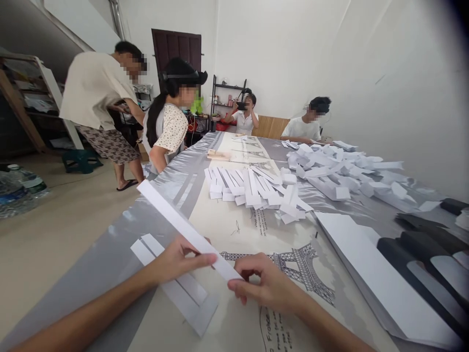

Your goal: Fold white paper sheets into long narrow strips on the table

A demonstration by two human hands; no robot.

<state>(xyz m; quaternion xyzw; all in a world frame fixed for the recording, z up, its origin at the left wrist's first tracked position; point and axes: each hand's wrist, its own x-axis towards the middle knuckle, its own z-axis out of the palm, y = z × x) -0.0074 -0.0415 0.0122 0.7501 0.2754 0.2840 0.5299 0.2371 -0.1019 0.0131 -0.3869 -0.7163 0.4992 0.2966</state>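
Note:
A long narrow strip of white paper (176, 220) is held slanted above the table, its far end pointing up and left. My left hand (181, 261) pinches it near the middle, thumb on top. At the strip's near end, my right hand (260, 281) grips it between thumb and curled fingers. Beneath my left hand lie a few flat white paper pieces (190, 303), partly covered by my forearm. Farther up the table is a pile of folded white paper strips (252, 188).
A larger heap of white paper pieces (337, 168) spreads at the back right. A stack of white paper sheets (381, 274) and dark rolled items (432, 249) lie at right. The tablecloth (293, 239) bears Eiffel Tower prints. Several people are around the table; one (102, 93) stands at left.

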